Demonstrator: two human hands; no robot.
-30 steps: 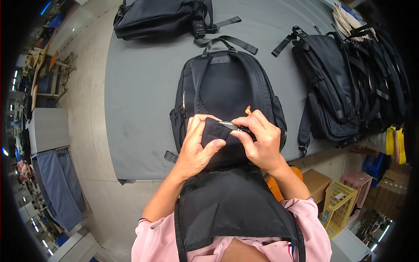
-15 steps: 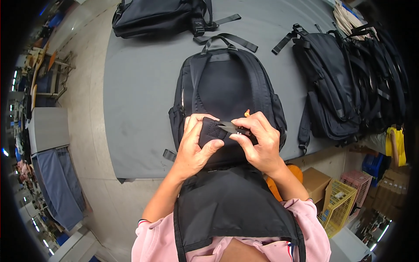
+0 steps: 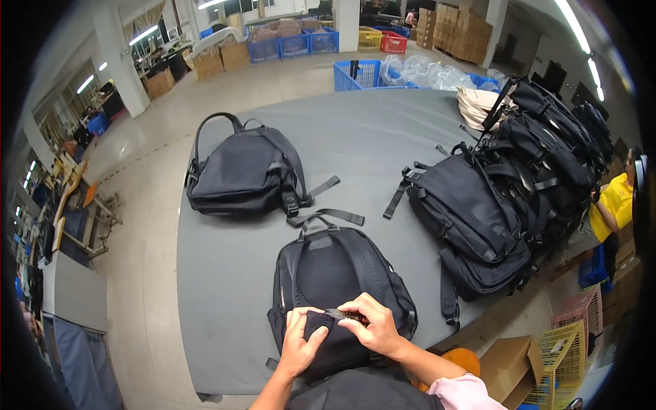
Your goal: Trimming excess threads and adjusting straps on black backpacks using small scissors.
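Observation:
A black backpack (image 3: 326,270) lies on the grey-covered table, straps facing up and its top handle pointing away from me. Over its lower part, my left hand (image 3: 298,347) pinches a small folded piece of black fabric (image 3: 317,320) between thumb and fingers. Whether that piece belongs to the backpack I cannot tell. My right hand (image 3: 376,329) grips a pair of thread snips (image 3: 335,313), dark at the handle, with the blades pointing left. The blade tips are at the upper edge of the fabric; the exact contact is too small to make out.
Another black backpack (image 3: 236,174) stands at the far left of the table (image 3: 362,147). Several more backpacks (image 3: 471,205) are heaped on the right. Beyond the table are blue crates (image 3: 355,75) with clear plastic. A person in yellow (image 3: 617,205) is at the right, above cartons (image 3: 506,365) and wire baskets.
The view has tilted up, so my hands and the backpack appear lower and the room beyond the table shows. My hands keep the same hold on the fabric and the snips.

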